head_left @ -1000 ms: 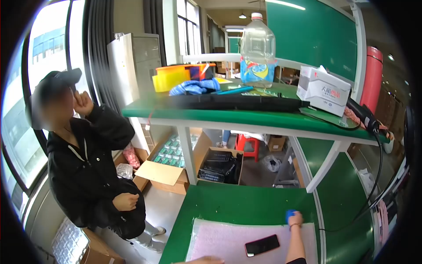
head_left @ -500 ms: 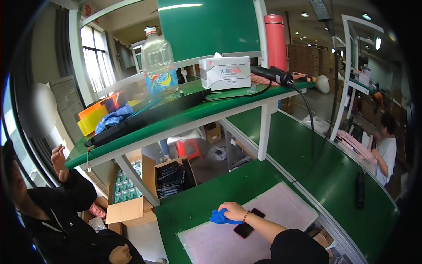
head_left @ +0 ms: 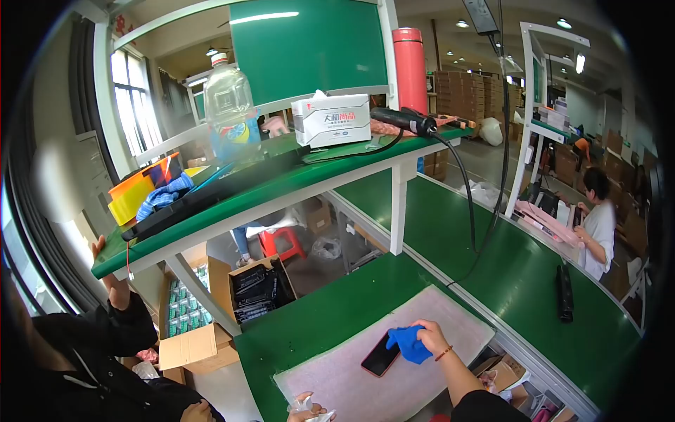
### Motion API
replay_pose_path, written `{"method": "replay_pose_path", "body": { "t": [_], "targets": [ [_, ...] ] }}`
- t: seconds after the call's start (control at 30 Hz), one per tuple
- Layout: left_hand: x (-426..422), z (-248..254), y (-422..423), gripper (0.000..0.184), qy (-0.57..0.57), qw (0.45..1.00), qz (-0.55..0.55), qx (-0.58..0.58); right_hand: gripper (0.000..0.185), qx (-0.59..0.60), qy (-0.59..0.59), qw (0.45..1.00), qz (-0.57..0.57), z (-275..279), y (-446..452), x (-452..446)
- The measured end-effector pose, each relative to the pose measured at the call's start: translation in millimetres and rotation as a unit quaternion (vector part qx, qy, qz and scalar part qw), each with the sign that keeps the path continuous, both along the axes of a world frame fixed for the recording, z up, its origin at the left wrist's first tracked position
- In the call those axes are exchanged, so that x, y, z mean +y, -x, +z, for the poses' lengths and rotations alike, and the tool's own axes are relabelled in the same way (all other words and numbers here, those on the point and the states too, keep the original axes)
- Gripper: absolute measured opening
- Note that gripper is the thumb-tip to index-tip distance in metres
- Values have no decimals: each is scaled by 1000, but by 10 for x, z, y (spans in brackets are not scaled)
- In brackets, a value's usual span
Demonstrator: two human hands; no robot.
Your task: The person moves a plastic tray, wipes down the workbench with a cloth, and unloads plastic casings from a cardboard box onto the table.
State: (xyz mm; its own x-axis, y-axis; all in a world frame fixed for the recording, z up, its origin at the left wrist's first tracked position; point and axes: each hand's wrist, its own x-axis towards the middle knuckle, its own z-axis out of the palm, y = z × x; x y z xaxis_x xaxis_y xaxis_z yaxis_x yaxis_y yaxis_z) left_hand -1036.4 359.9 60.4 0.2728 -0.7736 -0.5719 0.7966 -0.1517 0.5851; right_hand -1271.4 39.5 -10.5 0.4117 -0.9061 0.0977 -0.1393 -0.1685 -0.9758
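Observation:
My right hand (head_left: 430,339) grips a blue cloth (head_left: 410,344), which hangs over the upper end of a dark phone (head_left: 380,357) with a red edge. That phone lies flat on a pale pinkish mat (head_left: 344,366). At the bottom edge, my left hand (head_left: 313,413) has its fingers around a translucent whitish object (head_left: 304,403); most of it is cut off by the frame, so its kind is unclear.
A green shelf (head_left: 281,179) above the bench carries a tissue box (head_left: 332,121), a plastic bottle (head_left: 230,116) and a red flask (head_left: 410,70). Cartons (head_left: 190,348) stand below left. A co-worker's sleeve (head_left: 91,344) is close on the left; another person (head_left: 598,225) works at right.
My right hand has moved right with the cloth, uncovering more of the phone. My left hand has come into view at the bottom with the whitish object. The co-worker's raised hand has lowered.

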Motion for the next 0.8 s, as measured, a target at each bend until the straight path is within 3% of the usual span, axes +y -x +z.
{"method": "replay_pose_path", "body": {
  "t": [0.13,0.23,0.27,0.33,0.37,0.4,0.47,0.5,0.53,0.57,0.63,0.7,0.8],
  "targets": [
    [5,-65,-22,26,62,994,66,56,22,-3,-25,1000,-14,-32,69,33],
    [-19,-95,-175,26,70,985,149,60,26,184,-109,976,-42,-134,-160,106],
    [-23,-285,-343,27,70,985,150,55,26,184,-106,977,-36,-12,-248,214],
    [108,-687,-558,31,61,984,159,51,31,278,57,953,104,202,-465,573],
    [19,-352,-455,19,38,980,195,19,33,206,92,964,139,173,-632,709],
    [-89,-29,-398,20,1,972,237,-5,36,138,112,967,183,119,-752,921],
    [-176,185,-433,24,-23,963,269,17,55,188,70,913,355,341,-994,1332],
    [-65,-157,-560,25,100,974,201,44,75,182,46,873,449,440,-1112,1518],
    [-84,-97,-532,32,89,973,204,62,77,146,4,835,530,497,-1229,1711],
    [-96,-167,-485,34,84,968,233,49,57,94,-86,818,561,426,-1313,1877],
    [-77,-187,-384,29,101,944,282,139,34,113,-9,808,578,439,-1487,2044],
    [24,-264,-331,23,86,929,320,163,29,115,-50,817,563,377,-1533,2132],
    [214,-471,-281,30,92,931,307,172,20,102,-101,845,516,325,-1564,2222]
  ]
}}
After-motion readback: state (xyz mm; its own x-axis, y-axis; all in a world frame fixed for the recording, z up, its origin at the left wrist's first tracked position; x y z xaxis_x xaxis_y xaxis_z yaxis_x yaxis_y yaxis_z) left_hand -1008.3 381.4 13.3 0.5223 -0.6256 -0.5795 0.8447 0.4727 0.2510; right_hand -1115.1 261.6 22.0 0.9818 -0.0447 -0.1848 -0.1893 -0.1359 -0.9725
